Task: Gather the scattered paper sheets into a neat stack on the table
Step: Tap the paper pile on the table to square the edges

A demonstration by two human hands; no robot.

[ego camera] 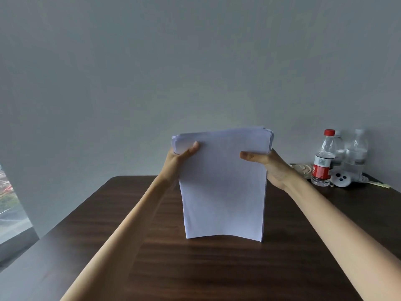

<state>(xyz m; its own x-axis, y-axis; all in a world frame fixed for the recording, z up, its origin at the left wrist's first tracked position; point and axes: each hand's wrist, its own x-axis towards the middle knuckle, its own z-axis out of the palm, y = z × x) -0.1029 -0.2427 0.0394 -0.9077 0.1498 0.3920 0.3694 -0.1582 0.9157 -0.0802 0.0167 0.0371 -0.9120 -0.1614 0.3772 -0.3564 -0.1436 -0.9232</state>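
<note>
A window (8, 203) showed at the far left, past the edge of the counter (195, 268). The left hand (175, 161) held the left edge of the paper stack (223, 187) near its top. Its thumb lay flat across the front sheet. Its fingers were hidden behind the paper, apparently pinching the sheets against the thumb.

The stack stood upright in the middle of the counter on its short bottom edge, which bowed up slightly at the centre. At the top the sheets were stepped, with ragged corners on both sides. The sheets looked gathered, and the step in hand seemed to be squaring them.

To do that well, both grips probably needed to loosen. The sheets could then slide down as the bottom edge was tapped flat on the wood. The same could be done on a long edge before laying the stack down. A tight pinch would likely lock the offsets in place.

The right hand (271, 166) mirrored the left on the right edge, thumb across the front and fingers out of sight behind. Well apart, at the back right, stood a red-capped bottle (323, 159) and a clear bottle (355, 153).
</note>
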